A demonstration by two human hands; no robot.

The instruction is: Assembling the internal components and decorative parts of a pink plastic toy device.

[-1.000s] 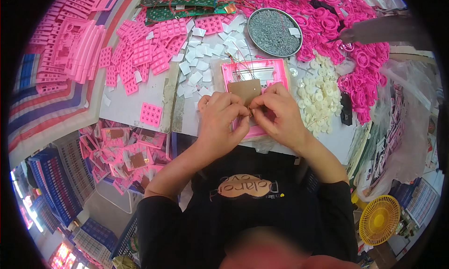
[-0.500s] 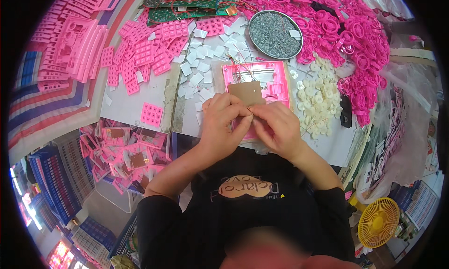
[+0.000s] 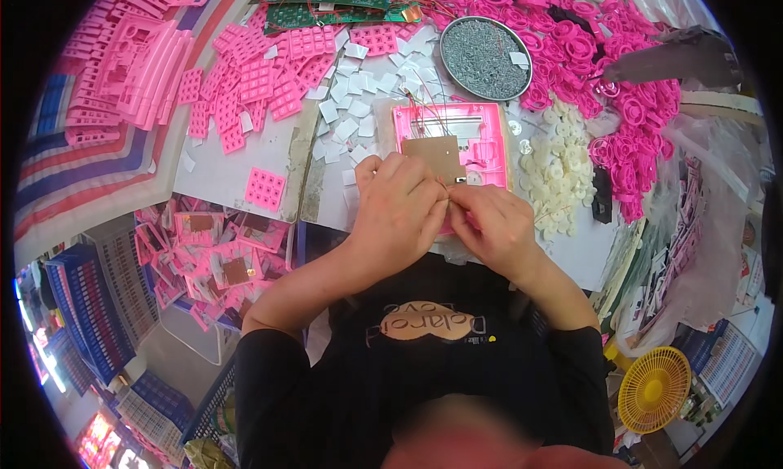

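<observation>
A pink plastic casing (image 3: 487,134) lies before me with its inner side up, a brown circuit board (image 3: 435,155) resting over its left part. Thin red and dark wires (image 3: 420,102) rise from behind the board. At the board's near edge my left hand (image 3: 397,212) is closed, fingertips pinched and partly hidden by its knuckles. Against it, my right hand (image 3: 499,224) is also closed, thumb and forefinger pressed together. Between the two hands a thin wire shows faintly. A small black-and-metal part (image 3: 461,180) sits at the board's edge beside my right fingers.
A round metal tray of screws (image 3: 485,61) stands behind the casing. Pink keypads (image 3: 253,81) and white square pieces (image 3: 347,129) spread leftward. White discs (image 3: 559,163) and pink rings (image 3: 632,102) pile up rightward. A dark grey shape (image 3: 677,61) juts in at far right. Green circuit boards (image 3: 326,14) lie behind.
My left hand has turned so its knuckles face up, covering its fingertips. My right hand's fingers have curled in tighter. The dark grey shape reaches further in over the pink rings.
</observation>
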